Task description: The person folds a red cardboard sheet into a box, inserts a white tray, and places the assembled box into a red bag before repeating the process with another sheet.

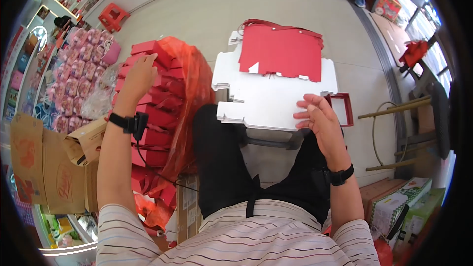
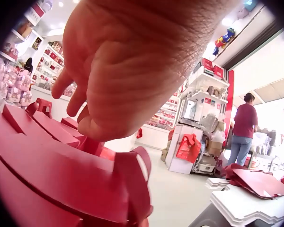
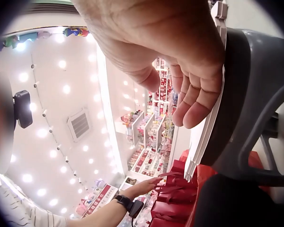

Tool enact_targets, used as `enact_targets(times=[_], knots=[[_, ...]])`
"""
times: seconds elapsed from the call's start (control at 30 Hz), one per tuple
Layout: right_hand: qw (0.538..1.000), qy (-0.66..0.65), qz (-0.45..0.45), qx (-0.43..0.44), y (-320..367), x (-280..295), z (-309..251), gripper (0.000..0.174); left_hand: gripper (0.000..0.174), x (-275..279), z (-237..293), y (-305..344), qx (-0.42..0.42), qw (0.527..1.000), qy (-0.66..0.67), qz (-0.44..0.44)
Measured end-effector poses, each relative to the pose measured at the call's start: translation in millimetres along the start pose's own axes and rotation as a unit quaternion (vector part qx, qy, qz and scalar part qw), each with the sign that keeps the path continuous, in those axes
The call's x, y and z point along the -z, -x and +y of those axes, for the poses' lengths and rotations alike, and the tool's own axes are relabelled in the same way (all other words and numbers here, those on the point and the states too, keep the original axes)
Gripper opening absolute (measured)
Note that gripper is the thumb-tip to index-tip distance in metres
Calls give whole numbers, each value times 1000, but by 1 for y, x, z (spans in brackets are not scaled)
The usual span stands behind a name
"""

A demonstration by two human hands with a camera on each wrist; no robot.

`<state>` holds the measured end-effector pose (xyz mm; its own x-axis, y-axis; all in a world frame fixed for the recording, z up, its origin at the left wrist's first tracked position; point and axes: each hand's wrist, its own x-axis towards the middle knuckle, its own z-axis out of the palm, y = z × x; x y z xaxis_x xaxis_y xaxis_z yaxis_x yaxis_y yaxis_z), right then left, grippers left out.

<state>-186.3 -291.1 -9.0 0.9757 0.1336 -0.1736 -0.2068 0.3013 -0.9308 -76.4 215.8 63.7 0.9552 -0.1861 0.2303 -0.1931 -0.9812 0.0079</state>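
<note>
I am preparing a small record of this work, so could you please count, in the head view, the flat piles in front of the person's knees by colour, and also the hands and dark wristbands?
White pile: 1
Red pile, lying on the white one: 1
Hands, left hand and right hand: 2
Dark wristbands: 2
Total: 6

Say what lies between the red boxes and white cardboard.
In the head view, an orange plastic bag and, lower, a knee lie between red boxes and white cardboard.
</note>
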Motion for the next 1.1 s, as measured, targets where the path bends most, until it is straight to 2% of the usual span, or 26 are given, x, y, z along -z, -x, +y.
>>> enact_targets(times=[0.03,0.07,0.13,0.2,0.27,0.37,0.47,0.57,0.67,0.77,0.97,1.1], knots=[[999,18,19,31,-8,8,-3,47,44,4,27,-3,-22,998,58,29],[997,32,41,49,-15,12,-8,49,46,7,55,-4,-24,987,157,16],[991,59,80,85,-28,17,-18,53,51,5,112,-6,-23,938,346,-13],[986,104,86,95,-42,27,-19,58,55,-12,150,-11,-6,892,447,-68],[985,124,77,97,-49,29,-22,58,57,-40,181,-17,40,860,504,-67],[985,134,72,82,-61,34,-9,60,59,-79,210,-33,102,838,535,-22],[984,145,75,67,-62,36,-5,57,70,-69,221,-45,118,846,499,-146],[983,139,86,78,-61,35,0,59,70,-69,226,-47,169,826,521,-132],[986,122,88,76,-61,36,-1,58,61,-102,215,-53,206,810,543,-87],[986,124,88,69,-63,37,1,57,50,-113,214,-52,137,848,507,-68],[985,127,93,67,-62,37,2,56,47,-115,212,-53,218,825,516,-74],[982,144,96,77,-64,38,7,56,48,-108,210,-49,204,812,537,-102]])
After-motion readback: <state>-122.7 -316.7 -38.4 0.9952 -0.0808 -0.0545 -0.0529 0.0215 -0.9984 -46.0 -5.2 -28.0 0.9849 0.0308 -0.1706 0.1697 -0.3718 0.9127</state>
